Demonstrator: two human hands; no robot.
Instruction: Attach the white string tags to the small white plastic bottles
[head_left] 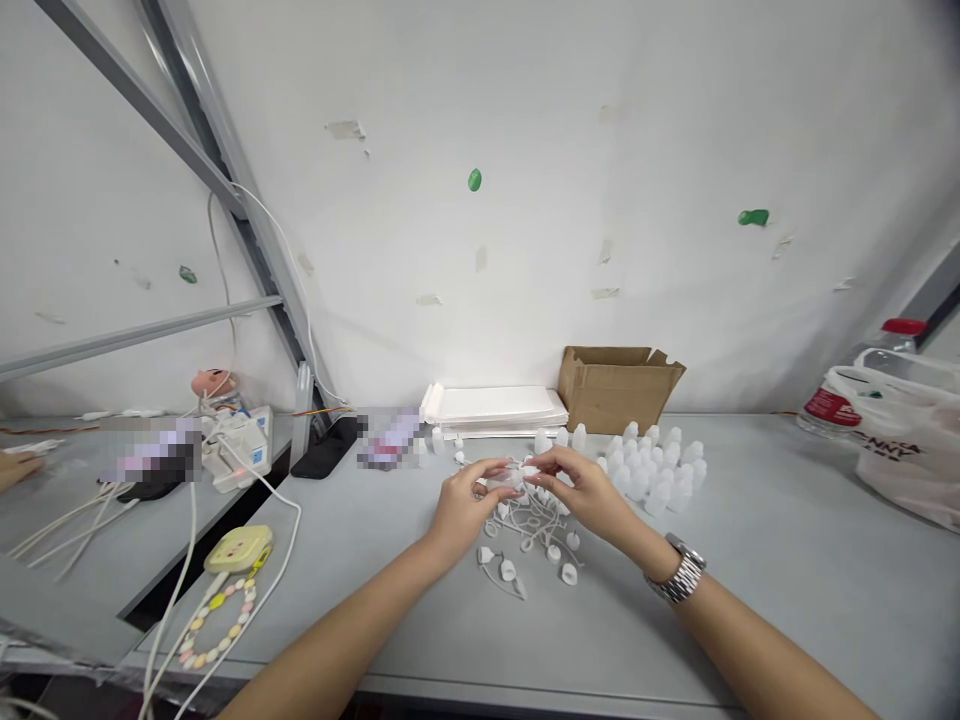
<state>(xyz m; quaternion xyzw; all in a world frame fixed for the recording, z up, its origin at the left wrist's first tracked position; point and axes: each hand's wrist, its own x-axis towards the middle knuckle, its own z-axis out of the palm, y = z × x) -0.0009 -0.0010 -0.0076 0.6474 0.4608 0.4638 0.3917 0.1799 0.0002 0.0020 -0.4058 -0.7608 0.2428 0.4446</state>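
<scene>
In the head view, my left hand [463, 507] has its fingers closed round a small translucent white plastic bottle [511, 477]. My right hand [583, 491] meets it from the other side, pinching at the bottle's white end; whether that is a separate cap is too small to tell. Right below both hands lies a loose heap of white caps with looped straps [531, 525]. A few caps [508, 570] lie nearer the front edge. Many similar white bottles [652, 470] stand grouped just right of my right hand.
Behind the hands are a stack of white flat packs [495, 403] and an open cardboard box [615, 392]. A plastic bag [911, 450] stands at the right. Leftward are a black phone [326, 450], cables, a yellow case [238, 549] and another person's hand [19, 466].
</scene>
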